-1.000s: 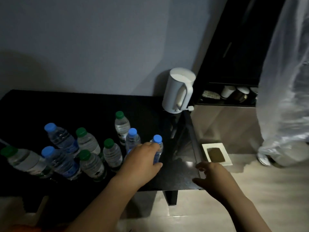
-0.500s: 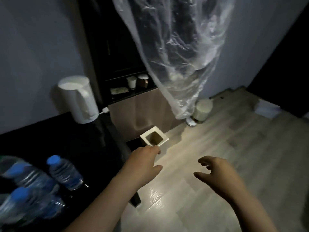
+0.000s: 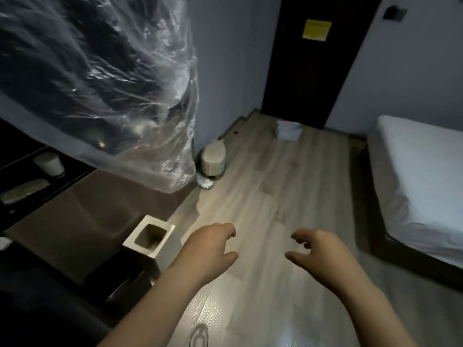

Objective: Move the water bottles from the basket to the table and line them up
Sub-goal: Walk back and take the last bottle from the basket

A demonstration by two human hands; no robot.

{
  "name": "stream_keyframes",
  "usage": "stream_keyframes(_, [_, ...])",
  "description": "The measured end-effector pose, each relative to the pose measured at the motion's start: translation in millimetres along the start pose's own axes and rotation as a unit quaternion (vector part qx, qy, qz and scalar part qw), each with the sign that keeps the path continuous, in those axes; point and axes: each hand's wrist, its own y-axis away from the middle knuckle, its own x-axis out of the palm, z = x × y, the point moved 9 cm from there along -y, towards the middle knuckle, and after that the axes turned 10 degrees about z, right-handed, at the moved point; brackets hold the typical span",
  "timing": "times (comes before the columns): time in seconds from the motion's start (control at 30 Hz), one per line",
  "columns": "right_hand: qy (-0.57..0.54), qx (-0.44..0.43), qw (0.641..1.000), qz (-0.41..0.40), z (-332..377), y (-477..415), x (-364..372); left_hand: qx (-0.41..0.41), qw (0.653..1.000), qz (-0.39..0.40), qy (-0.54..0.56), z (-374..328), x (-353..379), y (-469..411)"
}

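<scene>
Grey wood-look floor [image 3: 288, 191] fills most of what I see, and both my hands hang over it with nothing in them. My left hand [image 3: 210, 249] has its fingers loosely curled and its thumb out, empty. My right hand [image 3: 318, 251] is also empty, fingers spread and bent, apart from the left. Neither touches anything.

I cannot see any water bottles, nor the basket, from here. Only a dark corner at lower left might be the table; I cannot tell.

Just left of my left hand stands a square white bin [image 3: 150, 239], open at the top. Above it a clear plastic cover [image 3: 112, 91] hangs down over dark clothing. Further along the wall sits a small round pale bin [image 3: 214, 159]. A dark door [image 3: 313, 58] with 1 yellow notice [image 3: 316, 30] closes the far end, and a white bed [image 3: 423, 176] lies to my right.
</scene>
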Motion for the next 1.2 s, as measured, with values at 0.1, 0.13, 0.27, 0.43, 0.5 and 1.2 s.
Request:
stream_keyframes(0.1, [-0.004, 0.017, 1.0, -0.015, -1.5, -33.2, -21.5, 0.026, 1.0, 0.001, -0.012, -0.5, -16.9, -47.7])
stream_keyframes(0.13, [-0.004, 0.022, 1.0, -0.021, 0.1, -45.0, -29.7, 0.036, 0.999, 0.0, -0.017, -0.4, -24.9, -64.2])
stream_keyframes(0.27, [-0.014, 0.046, 0.998, -0.044, 7.9, -91.8, -64.4, 0.064, 0.997, 0.003, -0.036, 6.0, -59.1, -128.4])
stream_keyframes(0.43, [-0.03, 0.082, 0.994, -0.068, 8.1, -149.5, -95.1, 0.093, 0.994, 0.022, -0.055, 12.4, -87.9, -205.1])
stream_keyframes(0.5, [-0.04, 0.092, 0.993, -0.068, 4.1, -172.1, -105.1, 0.101, 0.993, 0.028, -0.056, 10.9, -94.7, -233.2])
stream_keyframes(1.2, [-0.054, 0.089, 0.991, -0.08, -132.5, -449.9, -275.2, 0.119, 0.99, 0.027, -0.076, -77.8, -143.1, -572.4])
